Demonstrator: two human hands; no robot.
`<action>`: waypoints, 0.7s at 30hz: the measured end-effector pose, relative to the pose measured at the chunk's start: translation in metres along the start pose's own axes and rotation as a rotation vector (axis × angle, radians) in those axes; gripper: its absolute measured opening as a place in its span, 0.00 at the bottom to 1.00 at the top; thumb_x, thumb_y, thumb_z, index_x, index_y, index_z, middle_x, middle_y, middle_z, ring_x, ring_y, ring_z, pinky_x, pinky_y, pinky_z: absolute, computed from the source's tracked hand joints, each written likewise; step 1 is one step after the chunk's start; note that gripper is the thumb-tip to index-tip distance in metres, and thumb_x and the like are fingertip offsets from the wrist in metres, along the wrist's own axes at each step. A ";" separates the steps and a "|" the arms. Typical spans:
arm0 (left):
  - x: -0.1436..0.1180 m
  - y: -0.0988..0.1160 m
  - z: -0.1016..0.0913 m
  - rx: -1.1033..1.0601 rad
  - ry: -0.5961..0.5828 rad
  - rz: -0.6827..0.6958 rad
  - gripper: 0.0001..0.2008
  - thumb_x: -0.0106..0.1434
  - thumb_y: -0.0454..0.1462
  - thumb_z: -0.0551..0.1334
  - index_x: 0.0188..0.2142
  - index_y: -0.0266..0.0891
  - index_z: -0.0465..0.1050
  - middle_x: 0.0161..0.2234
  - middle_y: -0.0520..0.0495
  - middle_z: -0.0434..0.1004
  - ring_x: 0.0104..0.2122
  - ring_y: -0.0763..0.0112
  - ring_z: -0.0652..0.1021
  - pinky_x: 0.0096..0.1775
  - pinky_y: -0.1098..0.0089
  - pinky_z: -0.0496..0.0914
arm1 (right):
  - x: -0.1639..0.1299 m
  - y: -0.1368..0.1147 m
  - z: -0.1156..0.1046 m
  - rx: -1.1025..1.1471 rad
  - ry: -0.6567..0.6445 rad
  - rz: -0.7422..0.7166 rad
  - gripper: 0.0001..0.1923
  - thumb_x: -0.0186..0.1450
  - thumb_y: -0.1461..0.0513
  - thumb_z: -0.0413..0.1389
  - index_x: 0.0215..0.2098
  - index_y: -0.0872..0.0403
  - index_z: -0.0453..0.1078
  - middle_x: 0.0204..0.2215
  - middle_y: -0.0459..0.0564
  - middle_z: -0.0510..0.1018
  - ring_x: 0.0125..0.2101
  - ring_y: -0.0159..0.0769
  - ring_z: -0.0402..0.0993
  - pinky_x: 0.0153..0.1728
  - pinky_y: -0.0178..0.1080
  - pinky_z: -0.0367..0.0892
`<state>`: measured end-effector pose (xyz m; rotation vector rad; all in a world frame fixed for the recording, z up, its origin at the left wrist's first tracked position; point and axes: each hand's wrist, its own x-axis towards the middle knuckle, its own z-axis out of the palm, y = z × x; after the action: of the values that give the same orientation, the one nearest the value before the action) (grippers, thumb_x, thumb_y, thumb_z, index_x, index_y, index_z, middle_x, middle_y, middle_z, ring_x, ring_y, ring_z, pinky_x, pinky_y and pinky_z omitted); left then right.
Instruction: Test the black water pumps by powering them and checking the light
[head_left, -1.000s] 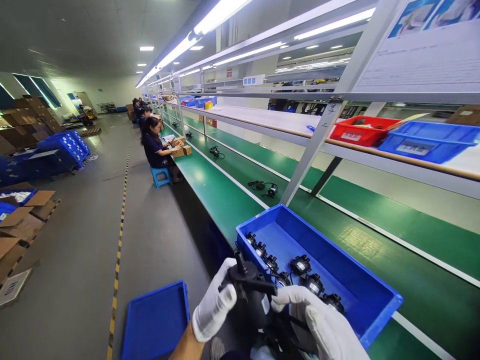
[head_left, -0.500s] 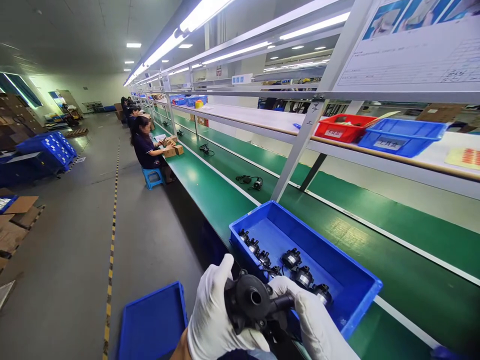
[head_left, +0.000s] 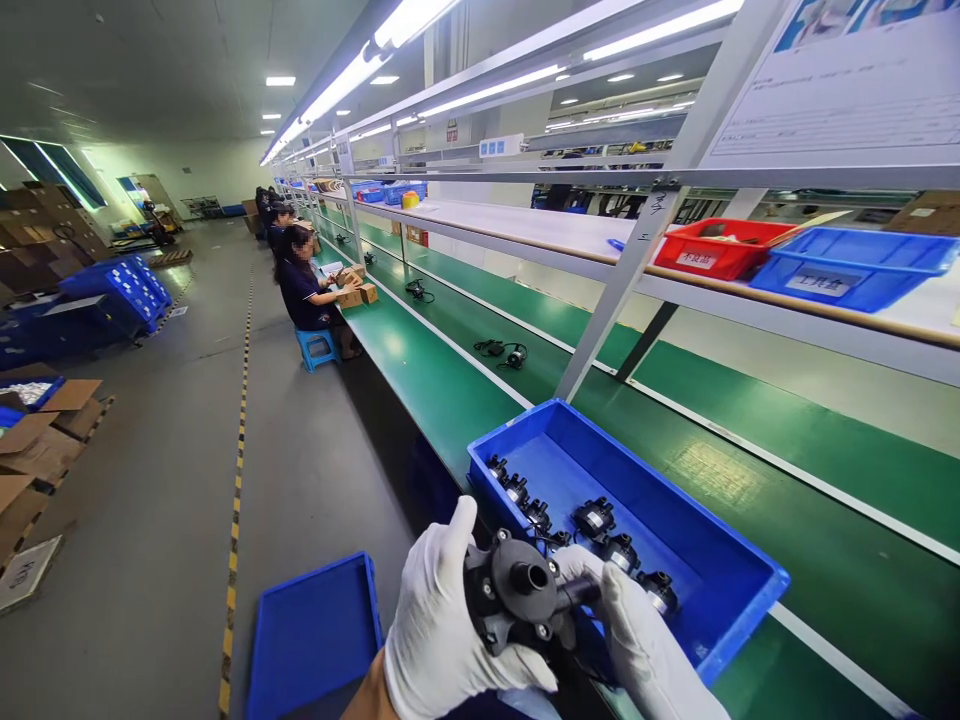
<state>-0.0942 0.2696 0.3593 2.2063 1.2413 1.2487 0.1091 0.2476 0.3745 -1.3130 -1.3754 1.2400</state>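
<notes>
Both my hands wear white gloves and hold one black pump (head_left: 517, 585) in front of the bin. My left hand (head_left: 435, 620) wraps round its body from the left, thumb up. On the other side, the fingers of my right hand (head_left: 637, 620) close on the side pipe of the pump. Its round face with a short central nozzle is turned up toward me. Just beyond, a blue bin (head_left: 675, 500) holds several similar black pumps (head_left: 596, 517) with silver labels. The underside of the held pump is hidden.
A green workbench (head_left: 420, 370) runs far ahead, with a pump and cable (head_left: 514, 354) lying on it. Red (head_left: 720, 250) and blue (head_left: 847, 268) boxes stand on the shelf. Below left is another blue bin (head_left: 315, 630). A seated person (head_left: 307, 285) works farther along.
The pump has tilted slightly in my hands, so its central nozzle shows more from the side. The view has shifted a little to the left.
</notes>
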 end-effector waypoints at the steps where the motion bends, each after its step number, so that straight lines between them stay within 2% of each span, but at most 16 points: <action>1: 0.001 0.001 0.000 0.002 -0.001 -0.008 0.59 0.51 0.72 0.55 0.72 0.46 0.40 0.40 0.44 0.73 0.35 0.57 0.77 0.39 0.58 0.72 | 0.002 -0.001 0.001 0.002 0.011 -0.009 0.36 0.67 0.33 0.40 0.29 0.50 0.74 0.26 0.49 0.80 0.28 0.39 0.76 0.30 0.37 0.75; 4: 0.000 0.000 0.001 -0.010 -0.013 -0.043 0.58 0.51 0.70 0.57 0.72 0.46 0.41 0.42 0.43 0.73 0.38 0.55 0.77 0.41 0.56 0.71 | 0.007 -0.007 0.002 -0.127 0.035 -0.021 0.37 0.66 0.32 0.41 0.25 0.50 0.71 0.22 0.48 0.76 0.25 0.38 0.73 0.27 0.37 0.73; 6: -0.002 -0.002 -0.001 -0.058 -0.037 -0.092 0.61 0.48 0.71 0.60 0.72 0.45 0.42 0.43 0.42 0.73 0.40 0.53 0.77 0.44 0.54 0.70 | 0.010 -0.013 0.003 -0.196 0.069 -0.023 0.35 0.64 0.32 0.44 0.23 0.50 0.68 0.20 0.47 0.73 0.24 0.37 0.69 0.26 0.36 0.70; 7: -0.003 -0.003 -0.003 -0.118 -0.055 -0.130 0.64 0.44 0.72 0.61 0.72 0.44 0.43 0.44 0.41 0.73 0.40 0.52 0.77 0.45 0.54 0.70 | 0.012 -0.014 0.004 -0.165 0.074 -0.008 0.33 0.64 0.33 0.47 0.22 0.50 0.66 0.21 0.46 0.73 0.23 0.35 0.68 0.26 0.35 0.69; 9: -0.005 -0.006 -0.010 -0.323 -0.116 -0.216 0.68 0.41 0.74 0.58 0.72 0.40 0.43 0.46 0.40 0.73 0.41 0.53 0.76 0.46 0.55 0.70 | 0.016 -0.013 0.007 0.041 0.049 0.103 0.32 0.64 0.34 0.50 0.22 0.51 0.63 0.19 0.44 0.71 0.20 0.31 0.64 0.22 0.33 0.66; 10: -0.004 -0.007 -0.014 -0.449 -0.152 -0.259 0.66 0.44 0.75 0.54 0.72 0.39 0.43 0.47 0.40 0.72 0.41 0.54 0.76 0.47 0.56 0.70 | 0.020 -0.011 0.009 0.195 0.027 0.208 0.31 0.62 0.34 0.52 0.22 0.51 0.63 0.16 0.42 0.68 0.16 0.28 0.60 0.18 0.30 0.61; 12: -0.003 -0.009 -0.023 -0.650 -0.184 -0.337 0.52 0.58 0.71 0.46 0.70 0.40 0.49 0.47 0.41 0.73 0.41 0.59 0.75 0.48 0.58 0.69 | 0.028 -0.003 0.014 0.470 0.024 0.421 0.34 0.55 0.31 0.57 0.19 0.51 0.57 0.09 0.36 0.57 0.11 0.22 0.47 0.12 0.27 0.46; 13: -0.002 -0.009 -0.027 -0.695 -0.176 -0.376 0.44 0.65 0.66 0.43 0.68 0.40 0.55 0.46 0.42 0.74 0.40 0.62 0.75 0.48 0.60 0.69 | 0.033 0.001 0.016 0.558 0.034 0.496 0.37 0.49 0.30 0.59 0.17 0.51 0.53 0.08 0.34 0.51 0.10 0.20 0.42 0.11 0.27 0.40; 15: 0.001 -0.010 -0.032 -0.692 -0.129 -0.453 0.32 0.72 0.57 0.42 0.63 0.41 0.64 0.43 0.44 0.75 0.37 0.66 0.74 0.48 0.62 0.68 | 0.042 0.006 0.017 0.635 0.040 0.552 0.43 0.39 0.30 0.64 0.16 0.49 0.43 0.08 0.32 0.45 0.10 0.17 0.38 0.11 0.27 0.35; 16: 0.001 -0.010 -0.032 -0.660 -0.111 -0.481 0.29 0.74 0.54 0.43 0.61 0.41 0.66 0.42 0.45 0.75 0.36 0.67 0.74 0.48 0.63 0.68 | 0.044 0.006 0.017 0.640 0.037 0.549 0.44 0.39 0.31 0.65 0.16 0.49 0.41 0.09 0.32 0.46 0.10 0.17 0.38 0.11 0.27 0.35; 18: 0.000 -0.008 -0.031 -0.575 -0.102 -0.495 0.26 0.74 0.51 0.44 0.59 0.41 0.68 0.44 0.44 0.76 0.39 0.66 0.76 0.50 0.62 0.69 | 0.046 0.002 0.016 0.579 0.045 0.514 0.40 0.48 0.32 0.62 0.16 0.50 0.44 0.10 0.33 0.49 0.10 0.18 0.40 0.12 0.28 0.37; 21: -0.003 -0.006 -0.025 -0.450 -0.154 -0.469 0.27 0.73 0.52 0.48 0.63 0.42 0.64 0.55 0.39 0.73 0.50 0.60 0.76 0.56 0.59 0.68 | 0.042 -0.015 0.019 0.240 0.071 0.386 0.35 0.63 0.35 0.49 0.14 0.51 0.52 0.10 0.39 0.55 0.13 0.23 0.47 0.16 0.31 0.47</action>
<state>-0.1178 0.2676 0.3683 1.5486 1.1833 1.0210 0.0845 0.2876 0.3846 -1.4756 -0.9130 1.5445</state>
